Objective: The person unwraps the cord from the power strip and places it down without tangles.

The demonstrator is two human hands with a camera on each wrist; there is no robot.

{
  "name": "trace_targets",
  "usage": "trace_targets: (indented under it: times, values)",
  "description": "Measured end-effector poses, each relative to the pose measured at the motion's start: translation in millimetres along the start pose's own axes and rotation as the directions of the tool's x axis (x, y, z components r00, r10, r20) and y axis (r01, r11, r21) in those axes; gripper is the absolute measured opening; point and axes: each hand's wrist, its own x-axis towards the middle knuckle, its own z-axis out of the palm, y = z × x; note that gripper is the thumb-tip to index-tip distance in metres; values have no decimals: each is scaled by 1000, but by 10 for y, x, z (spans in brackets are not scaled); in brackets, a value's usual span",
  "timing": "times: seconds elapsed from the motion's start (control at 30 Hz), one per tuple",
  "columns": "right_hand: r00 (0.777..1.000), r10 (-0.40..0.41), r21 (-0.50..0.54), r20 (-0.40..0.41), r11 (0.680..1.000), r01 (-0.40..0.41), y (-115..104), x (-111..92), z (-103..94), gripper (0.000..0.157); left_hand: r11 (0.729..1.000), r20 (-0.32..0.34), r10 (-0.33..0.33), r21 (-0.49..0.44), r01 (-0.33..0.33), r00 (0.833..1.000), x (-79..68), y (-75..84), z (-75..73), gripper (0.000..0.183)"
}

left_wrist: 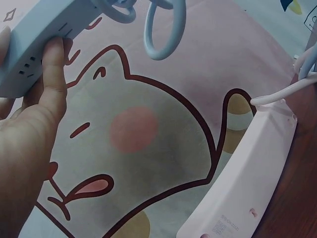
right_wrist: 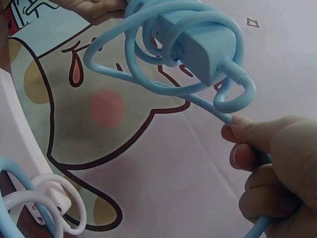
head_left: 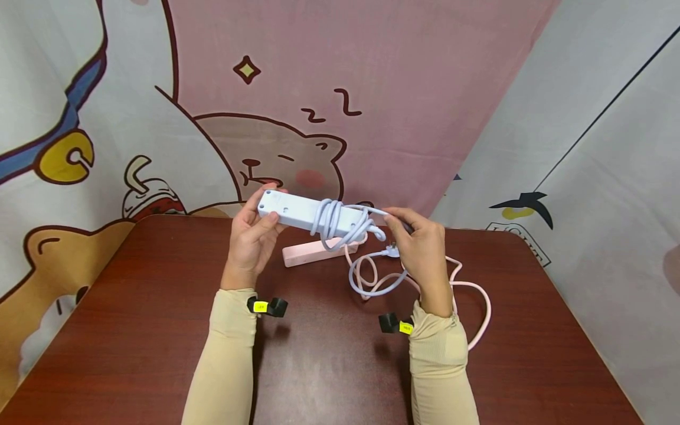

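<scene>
A pale blue power strip is held up over the table by my left hand, which grips its left end between thumb and fingers. The strip's own blue cord loops several times around its right half. My right hand pinches a stretch of that cord just right of the strip, thumb against curled fingers, as the right wrist view shows. Below the hand, the cord hangs in a loop toward its plug. Behind and beneath lies a pink power strip on the table.
The pink strip's cord sprawls across the right side of the brown table, its coils overlapping the blue loop in the head view. A cartoon-printed curtain hangs along the table's back edge.
</scene>
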Motion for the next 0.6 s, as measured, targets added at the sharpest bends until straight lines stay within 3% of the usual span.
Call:
trace_targets:
  times: [0.6]
  values:
    - [992, 14, -40, 124, 999, -10, 41, -6, -14, 15, 996, -72, 75, -38, -78, 995, 22, 0, -3, 38]
